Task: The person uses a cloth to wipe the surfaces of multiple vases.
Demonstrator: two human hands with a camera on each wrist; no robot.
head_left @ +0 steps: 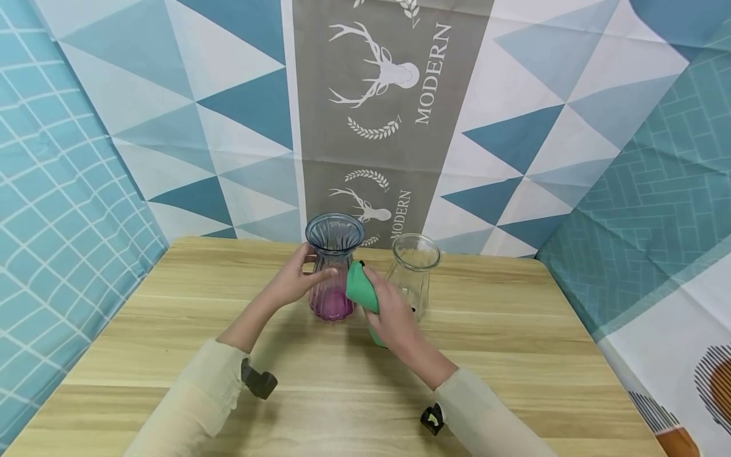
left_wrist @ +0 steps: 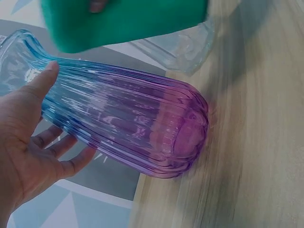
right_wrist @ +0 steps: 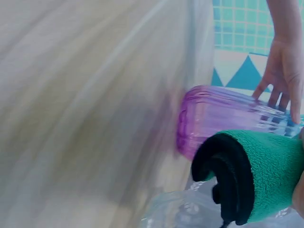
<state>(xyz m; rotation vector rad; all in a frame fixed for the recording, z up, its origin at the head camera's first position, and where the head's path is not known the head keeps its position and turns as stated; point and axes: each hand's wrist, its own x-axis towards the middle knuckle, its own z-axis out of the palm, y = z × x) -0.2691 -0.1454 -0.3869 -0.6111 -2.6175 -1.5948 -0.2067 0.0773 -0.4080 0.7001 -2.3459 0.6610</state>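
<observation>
Left hand (head_left: 293, 281) holds vase (head_left: 333, 303) — right hand (head_left: 395, 312) grips green cloth (head_left: 360, 289), seemingly folded

Wood-grain table (head_left: 514, 355) before a backdrop (head_left: 154, 146) patterned in blue-and-white triangles. A grey band (head_left: 315, 165) bears deer heads (head_left: 400, 75) and lettering (head_left: 433, 73). Gridded blue sheeting (head_left: 57, 190) lies left; teal sheeting (head_left: 657, 209), right.

The head view is bright and fairly evenly lit, with soft shadows on the table (head_left: 331, 406) below the left hand (head_left: 293, 279) and right hand (head_left: 394, 311), and a pale sheen between the forearms. The left wrist view is dimmer and hazy; white glints streak the vase (left_wrist: 137, 118) beside the left hand. In the right wrist view the table looks smeared, while the wall (right_wrist: 242, 28) beyond the left hand is brighter.
</observation>
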